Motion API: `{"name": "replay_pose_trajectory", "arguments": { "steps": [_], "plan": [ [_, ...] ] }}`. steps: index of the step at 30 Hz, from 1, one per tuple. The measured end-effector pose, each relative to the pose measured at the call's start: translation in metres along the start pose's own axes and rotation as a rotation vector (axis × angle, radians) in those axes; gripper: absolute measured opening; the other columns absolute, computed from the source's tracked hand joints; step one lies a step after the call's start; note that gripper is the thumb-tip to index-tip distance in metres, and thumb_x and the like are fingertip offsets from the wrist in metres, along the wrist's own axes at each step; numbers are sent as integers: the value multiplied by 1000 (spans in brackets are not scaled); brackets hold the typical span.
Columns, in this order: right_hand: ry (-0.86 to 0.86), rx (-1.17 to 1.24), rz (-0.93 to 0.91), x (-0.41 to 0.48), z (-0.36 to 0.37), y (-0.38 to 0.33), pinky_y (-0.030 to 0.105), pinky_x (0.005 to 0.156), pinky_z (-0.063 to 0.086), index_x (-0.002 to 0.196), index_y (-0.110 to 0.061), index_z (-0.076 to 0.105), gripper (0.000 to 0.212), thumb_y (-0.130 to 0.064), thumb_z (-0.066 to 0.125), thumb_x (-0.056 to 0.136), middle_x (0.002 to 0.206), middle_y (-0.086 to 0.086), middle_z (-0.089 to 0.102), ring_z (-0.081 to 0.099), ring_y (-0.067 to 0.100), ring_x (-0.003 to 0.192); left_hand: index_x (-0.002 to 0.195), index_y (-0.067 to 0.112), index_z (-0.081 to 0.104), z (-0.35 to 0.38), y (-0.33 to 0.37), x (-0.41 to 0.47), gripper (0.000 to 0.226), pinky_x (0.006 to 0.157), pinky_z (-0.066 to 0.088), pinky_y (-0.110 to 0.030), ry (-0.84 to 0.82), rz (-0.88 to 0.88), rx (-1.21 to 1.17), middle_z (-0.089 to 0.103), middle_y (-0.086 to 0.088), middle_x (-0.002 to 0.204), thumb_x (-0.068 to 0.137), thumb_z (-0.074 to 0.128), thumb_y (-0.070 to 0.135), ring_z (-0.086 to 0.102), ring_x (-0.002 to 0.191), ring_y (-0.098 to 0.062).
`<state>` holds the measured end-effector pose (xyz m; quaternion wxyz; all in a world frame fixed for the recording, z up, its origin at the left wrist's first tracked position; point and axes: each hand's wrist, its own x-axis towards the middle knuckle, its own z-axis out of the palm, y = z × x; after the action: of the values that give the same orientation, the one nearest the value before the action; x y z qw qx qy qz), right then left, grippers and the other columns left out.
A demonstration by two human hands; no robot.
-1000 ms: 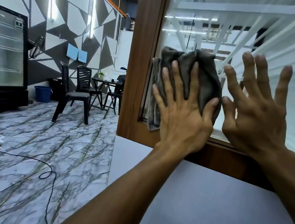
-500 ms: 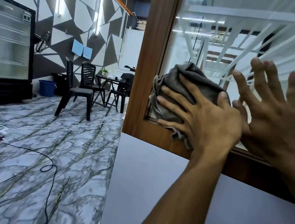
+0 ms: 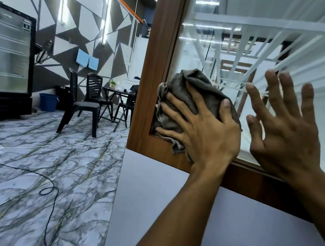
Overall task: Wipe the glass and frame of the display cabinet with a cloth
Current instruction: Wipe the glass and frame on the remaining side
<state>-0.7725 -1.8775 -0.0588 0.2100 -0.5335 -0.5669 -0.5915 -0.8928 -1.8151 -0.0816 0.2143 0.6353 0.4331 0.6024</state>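
Note:
The display cabinet has a brown wooden frame (image 3: 156, 61) around a glass pane (image 3: 216, 54) that reflects white bars. A bunched grey cloth (image 3: 197, 90) lies against the glass in the lower left corner, overlapping the frame's inner edge. My left hand (image 3: 203, 131) presses on the cloth with fingers spread and pointing left, thumb up on the cloth's right side. My right hand (image 3: 284, 128) is just to its right, flat against the glass with fingers spread upward, and holds nothing.
A plain grey panel (image 3: 168, 204) runs below the frame. To the left is marble floor with a black cable (image 3: 51, 201) and white cords. Farther back stand black chairs (image 3: 83, 101), a small table, a blue bucket (image 3: 48, 101) and a glass-door fridge (image 3: 7, 54).
My left hand has turned from fingers-up to fingers-left and slid the cloth down into the pane's lower left corner, bunching it. My right hand stays spread on the glass.

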Motion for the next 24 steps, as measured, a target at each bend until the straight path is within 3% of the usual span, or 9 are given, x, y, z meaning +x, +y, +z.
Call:
{"name": "replay_pose_trajectory", "arguments": {
  "steps": [8,12,24],
  "plan": [
    [-9,-28,27,1,0,-4,63,126,6,163,-17,24,62,-32,31,104,172,15,9,6,33,160,163,35,-19,3,-4,-1,86,113,-23,-74,39,64,29,-35,-11,168,98,26,68,-40,151,-33],
    [3,-31,21,2,0,-4,63,126,6,163,-17,24,61,-34,28,105,172,16,9,7,34,159,162,37,-20,4,-9,-7,87,109,-30,-73,6,157,70,-41,-11,165,99,31,67,-46,147,-32],
    [-6,-44,20,1,1,-3,64,125,9,163,-17,25,59,-33,30,106,171,16,11,9,35,159,163,38,-17,6,2,-4,86,109,-25,-77,15,84,32,-40,-9,165,98,31,67,-46,147,-30]
  ]
}}
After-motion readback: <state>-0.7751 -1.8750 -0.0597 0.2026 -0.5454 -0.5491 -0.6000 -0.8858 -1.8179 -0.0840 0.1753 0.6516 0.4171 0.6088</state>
